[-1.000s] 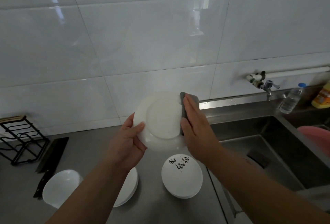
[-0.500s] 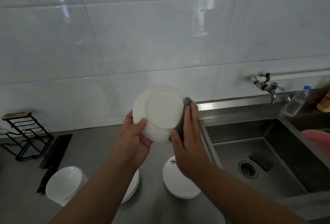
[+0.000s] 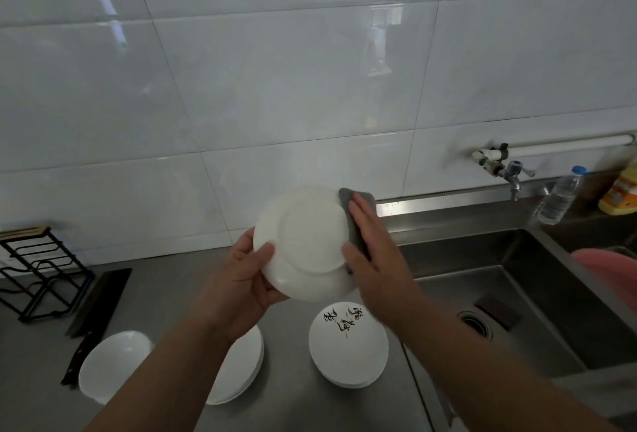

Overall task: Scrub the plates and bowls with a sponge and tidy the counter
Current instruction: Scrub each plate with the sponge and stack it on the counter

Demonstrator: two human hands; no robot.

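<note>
Plate (image 3: 310,242) is up in the air over the counter (image 3: 165,294), tilted so its underside with the foot ring faces the camera. Left hand (image 3: 241,280) grips it at the rim around 8 o'clock, thumb on the near face, fingers curled round behind. Right hand (image 3: 375,259) is at the plate's 3 o'clock with its fingers laid out straight, pressing a grey sponge (image 3: 358,204) flat against the rim. The top of the sponge pokes out past the fingertips.

Going by the plate as the clock centre: at 6 o'clock, down on the counter, there's a white bowl with black writing (image 3: 348,349). At 7 o'clock is a short stack of white dishes (image 3: 241,369), half hidden by the left forearm, and further out that way a plain white bowl (image 3: 113,366) near the front edge. At 9 o'clock a black wire rack (image 3: 38,273) stands against the wall, with a dark cleaver (image 3: 96,304) lying just beside it.

The steel sink (image 3: 517,259) fills the 3 to 4 o'clock side, with the drain (image 3: 475,323) and a dark pad (image 3: 496,309) on its floor. At 2 o'clock there's a tap (image 3: 513,173) on the tiled wall, then a clear water bottle (image 3: 556,197) and a yellow bottle (image 3: 620,194) on the ledge. Something pink (image 3: 606,266) sits at the far right edge, can't tell what.
</note>
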